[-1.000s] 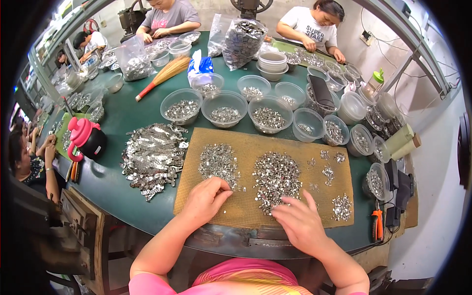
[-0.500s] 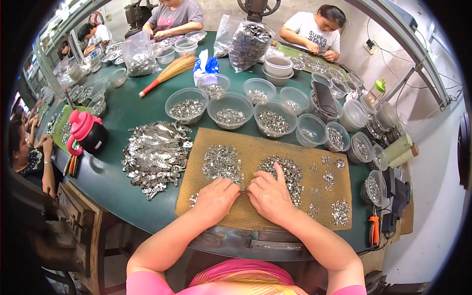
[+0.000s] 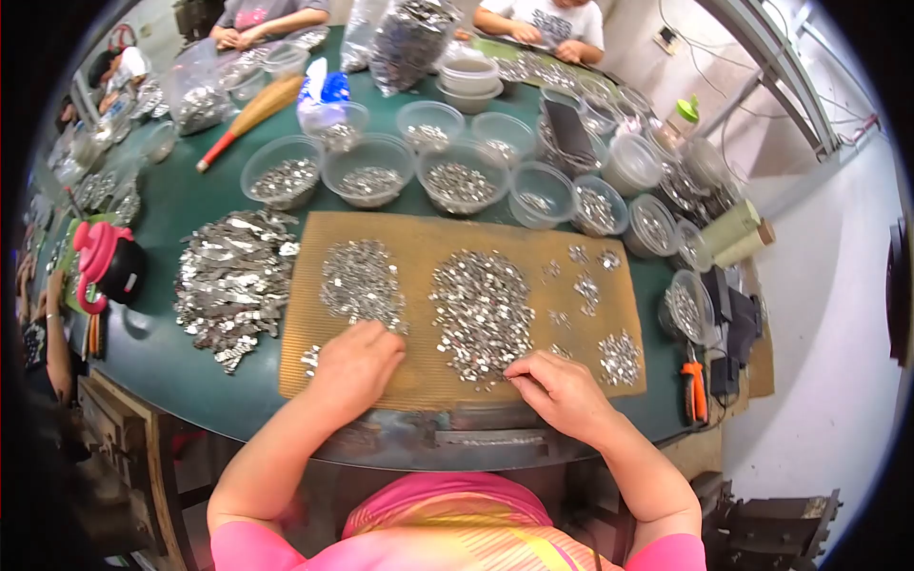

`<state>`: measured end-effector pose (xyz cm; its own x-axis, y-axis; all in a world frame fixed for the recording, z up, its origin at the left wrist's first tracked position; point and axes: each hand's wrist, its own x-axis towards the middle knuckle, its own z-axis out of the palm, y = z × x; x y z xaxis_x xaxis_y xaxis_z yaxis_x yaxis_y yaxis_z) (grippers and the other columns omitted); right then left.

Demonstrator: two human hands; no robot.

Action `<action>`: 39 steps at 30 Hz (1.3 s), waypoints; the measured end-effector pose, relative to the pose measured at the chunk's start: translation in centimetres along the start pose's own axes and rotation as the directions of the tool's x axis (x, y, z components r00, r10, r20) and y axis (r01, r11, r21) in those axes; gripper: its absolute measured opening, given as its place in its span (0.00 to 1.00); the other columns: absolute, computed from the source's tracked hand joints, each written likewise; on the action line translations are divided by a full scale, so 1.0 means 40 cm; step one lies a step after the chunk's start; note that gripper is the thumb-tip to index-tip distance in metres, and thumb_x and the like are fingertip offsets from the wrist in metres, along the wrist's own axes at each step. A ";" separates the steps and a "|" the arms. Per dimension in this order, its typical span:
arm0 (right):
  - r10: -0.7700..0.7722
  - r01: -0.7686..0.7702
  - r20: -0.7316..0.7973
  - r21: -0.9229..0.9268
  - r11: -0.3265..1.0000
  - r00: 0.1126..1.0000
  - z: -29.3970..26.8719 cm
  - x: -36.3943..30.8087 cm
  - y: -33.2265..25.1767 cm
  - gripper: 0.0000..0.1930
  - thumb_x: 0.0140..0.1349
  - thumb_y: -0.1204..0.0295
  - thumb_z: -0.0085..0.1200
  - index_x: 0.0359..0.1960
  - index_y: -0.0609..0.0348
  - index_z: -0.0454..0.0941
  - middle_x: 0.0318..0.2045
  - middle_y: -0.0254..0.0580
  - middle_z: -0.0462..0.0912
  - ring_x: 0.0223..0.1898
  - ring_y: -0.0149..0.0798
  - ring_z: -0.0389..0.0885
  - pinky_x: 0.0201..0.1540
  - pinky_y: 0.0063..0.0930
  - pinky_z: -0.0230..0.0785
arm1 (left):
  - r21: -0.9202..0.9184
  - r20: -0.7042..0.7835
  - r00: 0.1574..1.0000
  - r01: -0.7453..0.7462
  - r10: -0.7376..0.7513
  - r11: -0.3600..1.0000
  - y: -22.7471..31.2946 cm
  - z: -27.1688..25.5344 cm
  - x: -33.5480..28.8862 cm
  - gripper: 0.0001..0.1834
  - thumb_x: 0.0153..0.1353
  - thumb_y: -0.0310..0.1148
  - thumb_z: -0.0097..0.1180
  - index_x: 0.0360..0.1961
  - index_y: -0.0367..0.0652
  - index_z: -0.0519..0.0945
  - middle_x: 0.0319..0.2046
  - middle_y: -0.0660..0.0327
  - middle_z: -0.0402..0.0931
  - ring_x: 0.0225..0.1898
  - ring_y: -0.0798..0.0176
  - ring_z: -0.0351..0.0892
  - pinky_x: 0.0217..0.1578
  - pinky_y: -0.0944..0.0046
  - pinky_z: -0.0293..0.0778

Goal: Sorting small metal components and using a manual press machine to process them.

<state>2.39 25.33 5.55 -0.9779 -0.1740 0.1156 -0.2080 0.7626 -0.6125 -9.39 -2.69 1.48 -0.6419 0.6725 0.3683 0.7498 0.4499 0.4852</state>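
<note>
Metal bits (image 3: 481, 314) heaped mid-mat on corrugated cardboard sheet (image 3: 419, 381), with a second heap (image 3: 360, 281) at nine o'clock. Right hand (image 3: 564, 395) at five o'clock of the main heap, fingertips pinched at its edge, contents hidden. Left hand (image 3: 354, 366) flat, fingers loosely curled, at six o'clock of the second heap. Clear bowls (image 3: 369, 173) lined up at twelve.
</note>
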 end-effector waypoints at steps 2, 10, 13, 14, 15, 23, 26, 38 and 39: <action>-0.002 0.002 0.003 -0.007 1.000 1.000 -0.016 -0.030 -0.007 0.05 0.67 0.72 0.59 0.42 0.56 0.80 0.36 0.43 0.85 0.40 0.51 0.85 0.43 0.42 0.77 | 0.127 -0.032 0.999 -0.021 0.026 0.992 0.000 -0.008 -0.001 0.06 0.58 0.26 0.67 0.33 0.43 0.80 0.30 0.57 0.75 0.36 0.50 0.79 0.36 0.53 0.76; -0.149 0.133 -0.135 -0.117 0.984 0.980 0.026 -0.142 -0.035 0.08 0.61 0.77 0.65 0.41 0.58 0.80 0.36 0.42 0.86 0.38 0.48 0.86 0.51 0.44 0.79 | 0.123 -0.023 1.000 -0.010 0.013 0.992 0.048 -0.016 -0.011 0.06 0.58 0.26 0.66 0.34 0.42 0.80 0.30 0.58 0.73 0.35 0.52 0.77 0.35 0.54 0.75; -0.102 0.092 -0.112 -0.092 0.992 0.988 0.049 -0.163 -0.045 0.09 0.62 0.77 0.64 0.42 0.57 0.79 0.44 0.41 0.87 0.50 0.47 0.85 0.61 0.49 0.73 | 0.005 -0.043 0.999 0.016 -0.016 1.000 0.075 -0.010 -0.022 0.05 0.58 0.25 0.66 0.34 0.41 0.81 0.29 0.58 0.74 0.33 0.51 0.78 0.34 0.53 0.74; -0.095 0.085 -0.119 -0.086 0.993 0.988 0.058 -0.167 -0.045 0.09 0.62 0.77 0.64 0.42 0.56 0.79 0.46 0.40 0.87 0.53 0.47 0.84 0.63 0.50 0.72 | -0.068 -0.029 0.999 0.038 -0.040 0.997 0.085 -0.005 -0.030 0.05 0.59 0.26 0.66 0.34 0.41 0.81 0.29 0.57 0.75 0.33 0.51 0.78 0.34 0.53 0.74; -0.095 0.085 -0.120 -0.084 0.993 0.988 0.070 -0.173 -0.042 0.09 0.62 0.77 0.64 0.42 0.56 0.79 0.46 0.40 0.87 0.53 0.47 0.84 0.63 0.50 0.72 | -0.141 -0.013 0.998 0.060 -0.062 0.988 0.094 0.000 -0.037 0.04 0.59 0.26 0.66 0.34 0.41 0.82 0.28 0.57 0.76 0.33 0.50 0.79 0.33 0.54 0.74; -0.061 0.040 -0.190 -0.111 0.993 0.980 0.106 -0.181 -0.046 0.09 0.60 0.78 0.64 0.41 0.56 0.79 0.46 0.39 0.87 0.54 0.44 0.84 0.65 0.51 0.69 | -0.332 0.077 0.988 0.149 -0.131 0.932 0.149 0.032 -0.059 0.04 0.60 0.27 0.67 0.35 0.42 0.84 0.28 0.58 0.78 0.31 0.52 0.79 0.32 0.54 0.75; -0.146 0.100 -0.201 -0.227 0.969 0.969 0.109 -0.186 -0.053 0.10 0.59 0.78 0.65 0.42 0.57 0.80 0.46 0.39 0.87 0.51 0.44 0.86 0.63 0.50 0.70 | -0.369 0.080 0.990 0.140 -0.119 0.919 0.159 0.044 -0.057 0.04 0.61 0.27 0.66 0.36 0.43 0.84 0.28 0.58 0.78 0.30 0.53 0.79 0.31 0.55 0.74; -0.059 0.068 -0.224 0.036 0.997 0.973 0.082 -0.173 -0.042 0.12 0.61 0.77 0.65 0.46 0.57 0.85 0.48 0.43 0.89 0.51 0.45 0.87 0.66 0.50 0.68 | -0.529 0.092 0.993 0.108 -0.069 0.842 0.214 0.080 -0.039 0.05 0.61 0.25 0.68 0.38 0.41 0.86 0.30 0.60 0.79 0.29 0.62 0.78 0.29 0.63 0.71; -0.062 0.072 -0.226 0.035 0.997 0.972 0.080 -0.163 -0.051 0.12 0.61 0.77 0.65 0.46 0.57 0.85 0.48 0.43 0.89 0.51 0.45 0.87 0.66 0.50 0.68 | -0.526 0.089 0.994 0.105 -0.068 0.844 0.220 0.081 -0.037 0.05 0.61 0.25 0.68 0.38 0.41 0.86 0.30 0.60 0.79 0.29 0.62 0.78 0.29 0.63 0.71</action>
<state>9.23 22.92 3.54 -0.9419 -0.0753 0.3274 -0.2769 0.7259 -0.6296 -1.32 2.20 2.62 -0.6743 0.6903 0.2621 0.4807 0.1409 0.8655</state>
